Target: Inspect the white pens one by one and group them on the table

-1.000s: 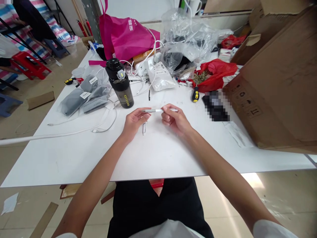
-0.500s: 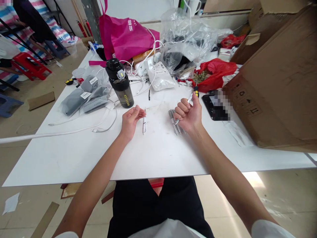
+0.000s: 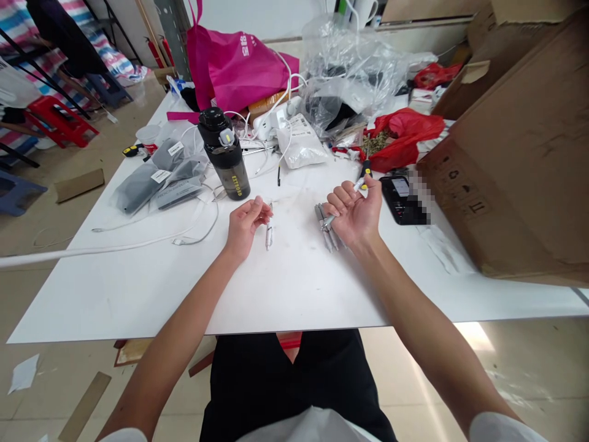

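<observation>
Just past the left hand (image 3: 246, 227), a slim white-and-grey pen (image 3: 269, 233) lies on the white table (image 3: 138, 294), right beside the fingertips but not held. That hand is empty, palm turned up and inward, fingers loosely curled. The right hand (image 3: 354, 215) is palm up too, wrist bent slightly back, its fingers clenched around a second pen (image 3: 361, 186) that crosses the palm, one end showing at each side. Under the little-finger side sits a small bunch of grey pens (image 3: 324, 230) – touching the hand or nearly, I cannot tell. Beyond the right fingertips lies a yellow-and-black screwdriver (image 3: 365, 169); to the hand's right, a partly blurred phone (image 3: 400, 195). Ahead of the left hand stands a black shaker bottle (image 3: 224, 156).
</observation>
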A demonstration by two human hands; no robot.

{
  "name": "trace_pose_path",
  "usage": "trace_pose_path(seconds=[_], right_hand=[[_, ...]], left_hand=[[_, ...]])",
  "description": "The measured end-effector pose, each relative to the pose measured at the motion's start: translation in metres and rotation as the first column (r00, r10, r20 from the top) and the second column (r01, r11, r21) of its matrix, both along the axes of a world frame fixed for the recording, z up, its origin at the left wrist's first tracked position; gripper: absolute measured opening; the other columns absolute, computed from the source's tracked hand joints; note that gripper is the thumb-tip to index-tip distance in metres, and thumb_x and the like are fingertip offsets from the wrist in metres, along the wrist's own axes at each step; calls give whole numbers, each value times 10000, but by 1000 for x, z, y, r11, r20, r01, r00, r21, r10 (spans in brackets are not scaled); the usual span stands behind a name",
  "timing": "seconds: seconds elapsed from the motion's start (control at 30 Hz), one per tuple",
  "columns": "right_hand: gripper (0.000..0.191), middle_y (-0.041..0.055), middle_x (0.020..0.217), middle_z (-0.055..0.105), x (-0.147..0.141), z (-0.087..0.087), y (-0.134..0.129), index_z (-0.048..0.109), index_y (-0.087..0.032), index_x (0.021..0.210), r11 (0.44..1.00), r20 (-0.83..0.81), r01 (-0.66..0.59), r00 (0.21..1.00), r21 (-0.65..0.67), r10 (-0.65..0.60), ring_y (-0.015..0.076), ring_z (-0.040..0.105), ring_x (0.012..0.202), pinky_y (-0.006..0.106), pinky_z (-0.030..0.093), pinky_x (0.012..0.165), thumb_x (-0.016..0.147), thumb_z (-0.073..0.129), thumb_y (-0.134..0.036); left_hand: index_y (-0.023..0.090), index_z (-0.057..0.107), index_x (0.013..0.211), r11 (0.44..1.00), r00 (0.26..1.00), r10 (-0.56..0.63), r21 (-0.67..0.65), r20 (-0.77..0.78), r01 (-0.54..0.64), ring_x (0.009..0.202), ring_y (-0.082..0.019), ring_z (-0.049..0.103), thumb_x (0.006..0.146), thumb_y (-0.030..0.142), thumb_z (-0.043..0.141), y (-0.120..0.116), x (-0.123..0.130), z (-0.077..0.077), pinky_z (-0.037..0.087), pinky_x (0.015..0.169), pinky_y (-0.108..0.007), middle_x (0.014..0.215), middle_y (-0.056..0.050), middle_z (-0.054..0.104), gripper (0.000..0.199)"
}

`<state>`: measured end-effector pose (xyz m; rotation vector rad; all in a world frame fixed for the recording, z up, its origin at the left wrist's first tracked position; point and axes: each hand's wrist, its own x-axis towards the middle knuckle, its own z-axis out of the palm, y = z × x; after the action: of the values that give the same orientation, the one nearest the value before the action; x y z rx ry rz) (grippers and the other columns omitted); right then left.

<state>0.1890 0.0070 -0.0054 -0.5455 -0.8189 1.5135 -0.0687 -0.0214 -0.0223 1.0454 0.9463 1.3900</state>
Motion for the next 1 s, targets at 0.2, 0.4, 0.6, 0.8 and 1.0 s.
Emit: trace_pose_path(seconds=[0.2,0.4,0.6,0.8,1.0], right_hand=[[573,-29,721,453,-18,9,0,463,-268,789,996,47,66,997,-53,-63,158,483,647,293,547,645,946,708,-761],[467,28,1030,621,-28,-14,-1,690,-302,1078,937,504,186,803,295,-318,163,602,776,312,561,727,1033,583,-755],[413,188,1364,602,-40,-40,-16,767,-209,1225,745,816,-364,401,559,-417,260,682,1053,481,601,967,1128,524,-528],[871,232,1508,586,-49,-38,-30,542,-187,1601,761,914,-510,269,402,-303,393,652,1306,570,589,1069,938,758,-709],[750,164,1315,751,-38,0,-35,663,-166,1412,800,888,-481,440,359,-134,315,720,1180,462,556,1027,961,684,-765]], left_hand=[[180,755,780,999,998,50,2,28,-50,734,-130,603,867,688,842,1,1,2,499,709,-270,805,-48,696,523],[184,766,793,998,999,45,36,25,-46,741,-129,608,918,626,826,2,-1,-2,502,718,-265,810,-49,705,463],[188,772,865,994,996,68,85,-64,-63,711,-118,603,948,596,807,2,-1,-5,484,710,-263,802,-33,705,418],[193,756,878,982,960,-23,175,-280,74,662,-124,561,984,655,727,-6,4,-1,461,678,-276,714,-5,629,475],[191,679,772,885,763,-276,156,-585,439,597,-133,527,1102,749,337,-25,0,3,424,635,-306,628,1,553,733]])
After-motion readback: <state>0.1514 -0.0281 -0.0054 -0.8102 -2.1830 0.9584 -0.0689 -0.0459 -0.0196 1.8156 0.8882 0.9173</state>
